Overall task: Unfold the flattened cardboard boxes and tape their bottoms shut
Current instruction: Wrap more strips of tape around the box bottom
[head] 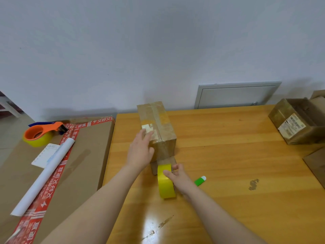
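Note:
A small brown cardboard box [159, 124] stands on the wooden table [228, 173], its closed flaps on top with clear tape along the seam. My left hand [140, 150] presses flat on the box's near left corner, fingers straight. My right hand [177, 176] grips a yellow tape roll [165, 182] held upright in front of the box. A strip of tape runs from the roll up the box's near face.
A green and white cutter [200, 180] lies right of the roll. At the right edge sits an open box [297, 120]. On the large flat carton [52, 173] at left lie an orange tape dispenser [42, 133], a rolled white sheet [44, 176] and a notepad [46, 154].

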